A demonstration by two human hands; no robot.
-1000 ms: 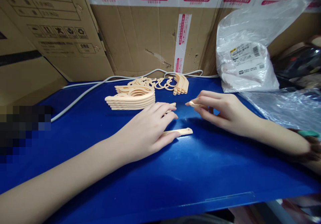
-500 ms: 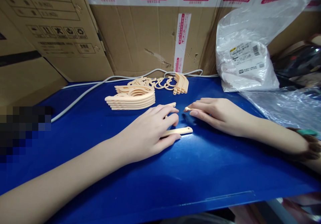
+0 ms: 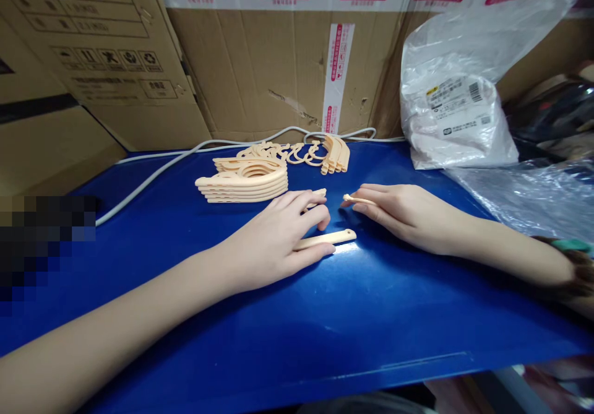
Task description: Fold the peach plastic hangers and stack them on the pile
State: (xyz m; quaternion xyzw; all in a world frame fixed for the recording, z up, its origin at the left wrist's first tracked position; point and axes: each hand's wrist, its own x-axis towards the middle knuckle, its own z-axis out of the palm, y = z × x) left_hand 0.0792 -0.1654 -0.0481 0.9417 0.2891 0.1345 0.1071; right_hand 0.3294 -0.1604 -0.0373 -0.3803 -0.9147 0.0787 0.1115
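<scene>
My left hand (image 3: 283,237) lies over a beige plastic hanger piece (image 3: 331,238) on the blue tabletop. Its thumb rests along the near side and the fingers curl over the top. Another beige end (image 3: 319,192) shows past those fingers; whether both ends belong to one piece is hidden. To the right, my right hand (image 3: 403,213) pinches a thin beige plastic hook (image 3: 355,199), its knobbed tip pointing left toward the left hand. Behind my left hand is a neat stack of beige hanger arms (image 3: 244,185).
Loose beige hooks (image 3: 273,151) and a bundle of curved arms (image 3: 335,155) lie at the back. A white cable (image 3: 176,154) runs along cardboard boxes (image 3: 269,73). A labelled plastic bag (image 3: 457,117) and clear wrap (image 3: 524,197) are at the right.
The right hand has shifted very slightly, and more of the thin hook shows between its fingers. My left hand's fingers have moved a little over the hanger piece.
</scene>
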